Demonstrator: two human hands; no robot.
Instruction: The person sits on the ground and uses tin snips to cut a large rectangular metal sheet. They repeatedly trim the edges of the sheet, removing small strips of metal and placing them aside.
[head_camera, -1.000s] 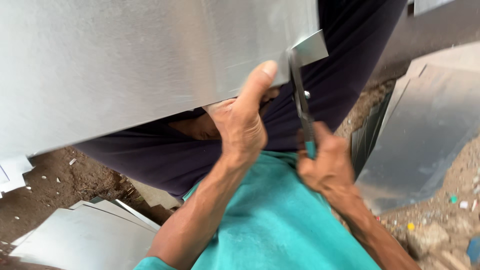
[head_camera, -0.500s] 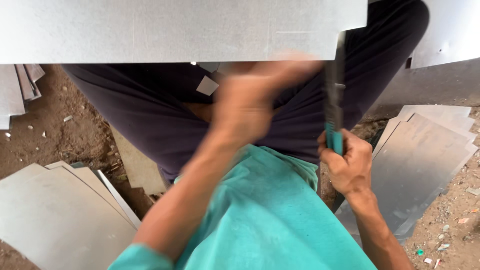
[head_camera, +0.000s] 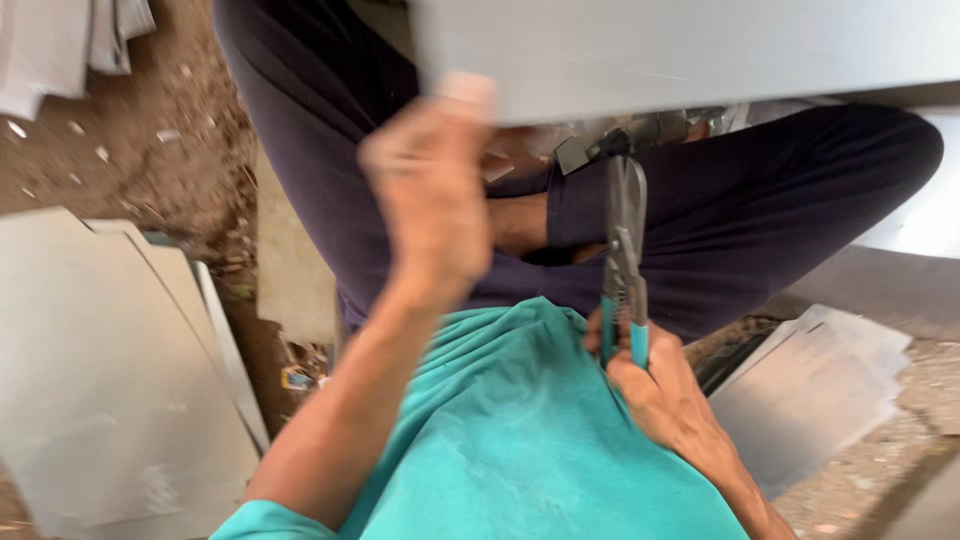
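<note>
the fingers of the left hand (head_camera: 432, 195) are seen blurred, raised to the lower edge of a large grey metal sheet (head_camera: 700, 45), with the thumb pressed on its face; the sheet appears to be gripped, though the blur hides the fingers behind it. the fingers of the right hand (head_camera: 655, 385) are closed around the teal handles of tin snips (head_camera: 624, 250), whose blades point up from the fingers and meet the sheet's edge. cut metal sheets (head_camera: 100, 370) are stacked on the dirt ground beside the left forearm, and more sheets (head_camera: 810, 385) are laid just beyond the right hand.
</note>
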